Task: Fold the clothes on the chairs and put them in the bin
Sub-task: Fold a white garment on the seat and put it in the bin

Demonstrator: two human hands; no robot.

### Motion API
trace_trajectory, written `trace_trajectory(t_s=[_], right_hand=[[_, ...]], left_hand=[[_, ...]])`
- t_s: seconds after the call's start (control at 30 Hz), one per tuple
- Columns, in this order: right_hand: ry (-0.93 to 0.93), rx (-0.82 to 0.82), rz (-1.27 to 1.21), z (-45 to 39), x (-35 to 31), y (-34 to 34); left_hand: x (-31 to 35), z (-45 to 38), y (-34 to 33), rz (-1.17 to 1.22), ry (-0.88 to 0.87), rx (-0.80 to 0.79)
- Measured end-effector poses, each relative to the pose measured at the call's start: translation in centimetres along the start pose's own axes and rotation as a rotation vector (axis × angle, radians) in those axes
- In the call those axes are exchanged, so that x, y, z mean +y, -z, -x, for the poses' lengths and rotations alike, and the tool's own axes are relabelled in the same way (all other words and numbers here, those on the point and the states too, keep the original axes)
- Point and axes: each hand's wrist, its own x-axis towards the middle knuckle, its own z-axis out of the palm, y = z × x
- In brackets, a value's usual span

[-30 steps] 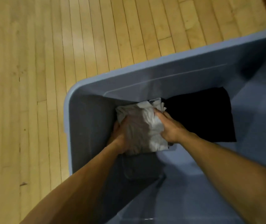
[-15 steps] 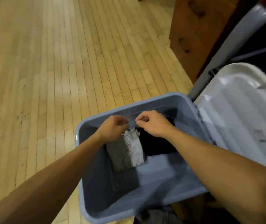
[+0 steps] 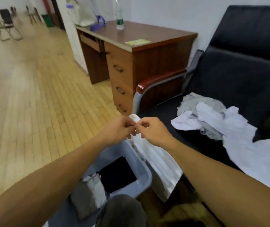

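The folded grey garment [image 3: 88, 192] now lies in the blue bin [image 3: 145, 175], below and behind the fingers, beside a folded black garment [image 3: 117, 174]; a second ago both hands were pressing it down inside the bin, and since then they have let go and risen clear of it. That piece looks finished, and the turn of the view toward the seat suggests the next piece is due. The left hand [image 3: 116, 128] and right hand [image 3: 152, 130] now meet fingertip to fingertip above the bin's far rim, fingers curled; whether they pinch something small between them or hold nothing is too blurred to tell. Right of the fingers, well apart, a heap of white and grey clothes [image 3: 213, 120] lies unfolded on the black chair [image 3: 245, 71], so much of the task remains. Just behind the fingers the bin's white lid [image 3: 157, 159] leans against the chair, partly covered by the right forearm. The near end of the bin is cut off by the person's knee and the frame edge.
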Motion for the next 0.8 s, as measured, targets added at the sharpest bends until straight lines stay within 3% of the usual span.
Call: trace_trajectory(t_s=[0.23,0.43,0.6,0.7,0.8], right_hand=[[-0.153,0.337,-0.034,10.9,7.4,16.5],[-0.434,0.509,0.014,19.4,19.7,23.7],[-0.674,0.500,0.268,22.5,29.6,25.8],[-0.659,0.427,0.421,20.8,33.3,26.0],[-0.599,0.401,0.625,18.4,36.3,26.6]], left_hand=[[17.0,-5.0,-11.5,-0.167,-0.270,-0.168],[23.7,-9.0,-25.4,-0.276,-0.435,-0.399],[23.4,-15.2,-34.2,-0.614,-0.578,-0.418],[20.4,-18.7,-37.3,-0.811,-0.511,-0.530],[16.9,-21.0,-39.3,-0.935,-0.559,-0.478]])
